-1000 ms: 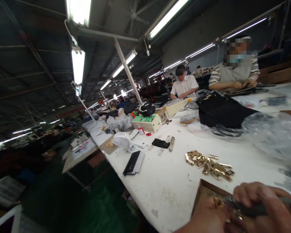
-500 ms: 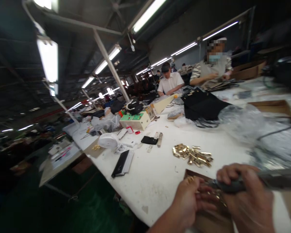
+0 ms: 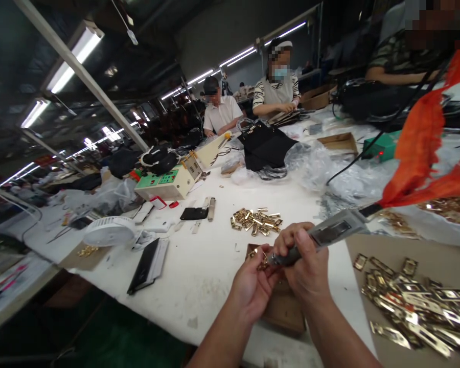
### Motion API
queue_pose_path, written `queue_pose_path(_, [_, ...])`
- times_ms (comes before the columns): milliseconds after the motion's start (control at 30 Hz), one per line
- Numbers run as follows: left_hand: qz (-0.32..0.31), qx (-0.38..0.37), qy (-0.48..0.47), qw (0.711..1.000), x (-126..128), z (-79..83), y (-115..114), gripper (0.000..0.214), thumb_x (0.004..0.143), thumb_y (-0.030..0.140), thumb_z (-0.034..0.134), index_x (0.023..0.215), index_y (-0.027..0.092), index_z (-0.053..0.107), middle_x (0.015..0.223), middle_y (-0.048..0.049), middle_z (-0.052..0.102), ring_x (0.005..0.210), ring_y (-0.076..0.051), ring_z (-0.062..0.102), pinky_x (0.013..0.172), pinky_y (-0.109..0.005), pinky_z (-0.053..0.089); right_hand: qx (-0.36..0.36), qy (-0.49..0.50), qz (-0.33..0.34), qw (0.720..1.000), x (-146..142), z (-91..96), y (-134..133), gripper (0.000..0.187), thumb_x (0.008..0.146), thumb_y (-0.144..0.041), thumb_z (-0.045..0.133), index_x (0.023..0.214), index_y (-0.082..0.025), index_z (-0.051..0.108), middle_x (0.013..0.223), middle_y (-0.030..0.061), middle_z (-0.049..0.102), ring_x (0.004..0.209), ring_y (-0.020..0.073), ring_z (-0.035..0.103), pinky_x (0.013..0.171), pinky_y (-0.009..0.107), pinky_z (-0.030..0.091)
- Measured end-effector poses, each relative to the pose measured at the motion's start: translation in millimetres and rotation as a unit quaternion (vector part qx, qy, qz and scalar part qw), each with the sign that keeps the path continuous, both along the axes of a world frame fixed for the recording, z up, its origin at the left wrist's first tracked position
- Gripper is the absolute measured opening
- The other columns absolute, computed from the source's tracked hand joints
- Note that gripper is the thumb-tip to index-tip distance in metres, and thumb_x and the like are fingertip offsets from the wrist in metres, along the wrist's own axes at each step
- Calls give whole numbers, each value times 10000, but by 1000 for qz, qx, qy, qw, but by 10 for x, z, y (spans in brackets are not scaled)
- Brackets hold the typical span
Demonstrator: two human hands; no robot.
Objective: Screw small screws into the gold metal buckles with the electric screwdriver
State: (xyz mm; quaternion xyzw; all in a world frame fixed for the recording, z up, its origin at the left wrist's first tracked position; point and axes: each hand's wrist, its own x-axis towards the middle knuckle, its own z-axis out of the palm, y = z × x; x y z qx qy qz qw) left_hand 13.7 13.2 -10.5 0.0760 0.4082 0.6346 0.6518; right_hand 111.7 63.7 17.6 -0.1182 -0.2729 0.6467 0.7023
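My right hand (image 3: 304, 260) is closed around a grey pen-shaped power tool (image 3: 325, 234) whose tip points left and down. An orange cloth (image 3: 429, 148) hangs from the tool's rear end. My left hand (image 3: 251, 285) pinches a small gold metal piece (image 3: 261, 261) right at the tool's tip. Both hands hover over a small brown cardboard box (image 3: 281, 306) on the white table (image 3: 210, 271). A loose heap of gold metal buckles (image 3: 255, 221) lies just beyond the hands.
A brown board (image 3: 437, 258) at right carries several flat gold plates (image 3: 410, 301). Further along stand a cream control box (image 3: 168, 183), a white round fan (image 3: 109, 231), a black wallet (image 3: 147, 265), a black bag (image 3: 264, 145) and crumpled plastic (image 3: 329, 168). Three people work across the table.
The camera has swung right and down, so my hands moved from the bottom right toward the middle. The board of gold plates, orange cloth and a third person came into view.
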Motion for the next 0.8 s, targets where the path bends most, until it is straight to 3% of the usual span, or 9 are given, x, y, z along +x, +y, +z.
queue_pose_path(267, [14, 7, 29, 999, 64, 20, -13, 223, 942, 352, 686, 1033, 151, 656, 882, -50, 716, 767, -156, 666, 688, -268, 546, 10, -17, 7, 1000, -71, -85, -27, 214, 880, -335, 748, 847, -215, 575, 650, -42, 527, 541, 115, 503, 526, 255, 449])
queue_pose_path(600, [20, 18, 45, 999, 80, -11, -13, 280, 856, 386, 781, 964, 146, 685, 899, -63, 710, 808, -174, 647, 704, -276, 519, 14, -40, -8, 999, -85, -126, -51, 218, 891, -316, 737, 832, -204, 559, 645, -42, 527, 527, 114, 518, 501, 249, 455])
queue_pose_path(800, [37, 38, 58, 997, 125, 39, -33, 289, 815, 396, 813, 895, 151, 683, 885, -48, 701, 813, -170, 631, 720, -278, 512, -22, -15, 2, 1000, -139, -79, -75, 250, 877, -243, 756, 805, -210, 519, 590, -75, 502, 467, 99, 507, 485, 235, 455])
